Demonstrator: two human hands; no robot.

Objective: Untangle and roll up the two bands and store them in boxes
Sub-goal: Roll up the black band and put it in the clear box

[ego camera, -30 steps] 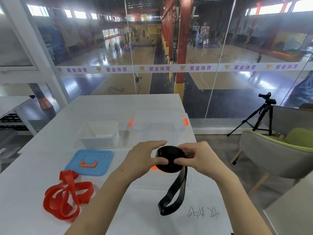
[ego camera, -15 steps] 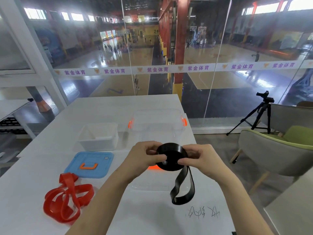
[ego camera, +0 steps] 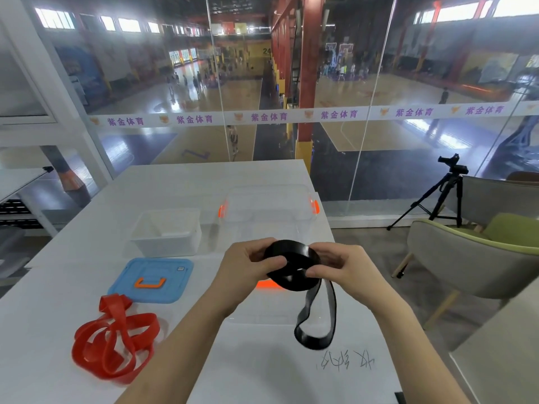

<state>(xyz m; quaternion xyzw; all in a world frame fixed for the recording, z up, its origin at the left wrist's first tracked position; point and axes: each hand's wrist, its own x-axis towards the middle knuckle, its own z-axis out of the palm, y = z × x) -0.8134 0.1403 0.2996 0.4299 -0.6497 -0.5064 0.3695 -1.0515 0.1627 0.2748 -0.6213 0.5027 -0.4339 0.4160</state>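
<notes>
While courts [ego camera: 388, 94] gleam beyond, left hand [ego camera: 248, 268] and right hand [ego camera: 344, 268] pinch the half-rolled black band [ego camera: 290, 250].
White table [ego camera: 180, 182]; strip [ego camera: 294, 115] reads 紫金体育 (purple lettering).

Left hand [ego camera: 246, 265], right hand [ego camera: 347, 268] close together; fingers [ego camera: 272, 261] curled inward

Bright daylight through high windows [ego camera: 128, 24], glare on glass, wide-angle bending at edges.
</notes>
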